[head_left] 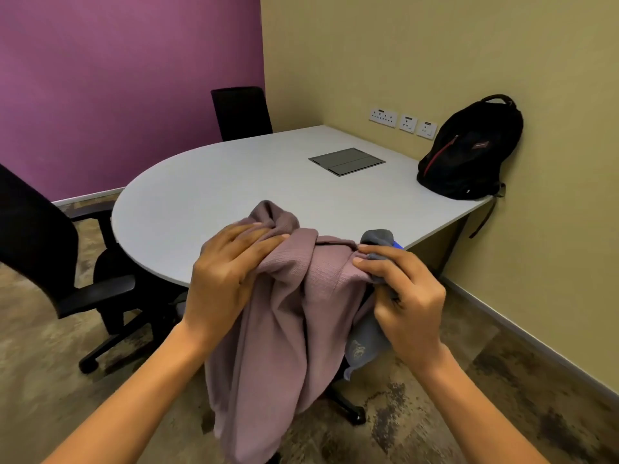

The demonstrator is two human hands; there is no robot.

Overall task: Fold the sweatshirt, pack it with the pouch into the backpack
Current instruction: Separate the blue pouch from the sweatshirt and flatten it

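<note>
Mauve sweatshirt (284, 313) is held bunched in the air before the near edge of the table (217, 182), its bulk hanging toward the floor. Its upper left is gripped by the left hand (227, 262), fingers curled over a fold. Its other side is pinched between thumb and forefinger of the right hand (405, 296); a grey pouch (376, 239), partly hidden, is clasped in the same hand. A black backpack (469, 152) is stood at the table's far right, against the wall (435, 45). A black chair (33, 246) is noted at left.
</note>
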